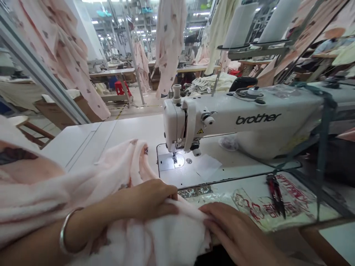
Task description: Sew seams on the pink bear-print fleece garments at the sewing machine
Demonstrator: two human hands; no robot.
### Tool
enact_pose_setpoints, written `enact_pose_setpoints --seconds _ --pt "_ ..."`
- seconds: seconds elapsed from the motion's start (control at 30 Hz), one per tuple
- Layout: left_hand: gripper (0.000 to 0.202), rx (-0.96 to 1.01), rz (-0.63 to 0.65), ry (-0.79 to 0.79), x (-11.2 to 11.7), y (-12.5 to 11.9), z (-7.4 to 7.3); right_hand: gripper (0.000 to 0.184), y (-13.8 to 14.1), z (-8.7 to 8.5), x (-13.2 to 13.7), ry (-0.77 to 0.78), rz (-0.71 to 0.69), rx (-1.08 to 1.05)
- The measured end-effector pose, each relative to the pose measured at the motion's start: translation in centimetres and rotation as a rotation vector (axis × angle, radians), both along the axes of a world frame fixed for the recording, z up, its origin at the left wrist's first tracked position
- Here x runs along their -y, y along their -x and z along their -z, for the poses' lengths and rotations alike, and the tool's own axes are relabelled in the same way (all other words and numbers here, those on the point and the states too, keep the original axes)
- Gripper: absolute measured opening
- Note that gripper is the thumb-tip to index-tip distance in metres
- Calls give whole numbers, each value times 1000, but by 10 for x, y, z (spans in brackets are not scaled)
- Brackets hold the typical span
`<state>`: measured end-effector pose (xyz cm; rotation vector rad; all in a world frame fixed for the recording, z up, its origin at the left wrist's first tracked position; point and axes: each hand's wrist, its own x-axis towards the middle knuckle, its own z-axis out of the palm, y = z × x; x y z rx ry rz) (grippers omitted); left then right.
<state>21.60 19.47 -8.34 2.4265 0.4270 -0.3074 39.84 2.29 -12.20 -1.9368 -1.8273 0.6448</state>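
Observation:
A pale pink fleecy garment [122, 162] with small dark motifs spreads over the left of the sewing table and hangs past its front edge. My left hand [152, 199], with a silver bangle at the wrist, pinches the garment's folded edge. At the front edge of the table, my right hand [230, 225] grips the same edge further right, its fingers closed on the cloth. The fabric is stretched between both hands. Just beyond them stands a white Brother sewing machine [249, 118], its lit presser foot [174, 159] apart from the garment.
Thread snips [276, 195] with dark red handles lie on the table's right front. A green strap [323, 147] hangs over the machine. Thread cones [240, 26] stand above it. Pink cloth [169, 44] hangs behind, and a cardboard box [55, 111] stands at left.

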Motion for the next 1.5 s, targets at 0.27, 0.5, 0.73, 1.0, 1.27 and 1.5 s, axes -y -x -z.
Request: enact_pose_setpoints --seconds 0.27,0.5,0.73,1.0,1.27,1.5 --pt "20 -44 -23 -159 16 -9 -1 11 -5 -5 -8 140 69 -22" --pt "30 108 102 -236 30 -38 18 12 -12 6 -18 109 85 -87" --pt "28 63 -57 128 11 -28 19 9 -32 -16 -37 238 -4 -379" --pt "38 28 -124 345 6 -30 22 15 -36 -14 -56 376 -66 -667" --pt "24 97 -276 266 19 -30 21 6 -36 -26 -56 313 -79 -552" --pt "20 165 -351 185 28 -30 17 23 -40 -39 -52 339 -100 -470"
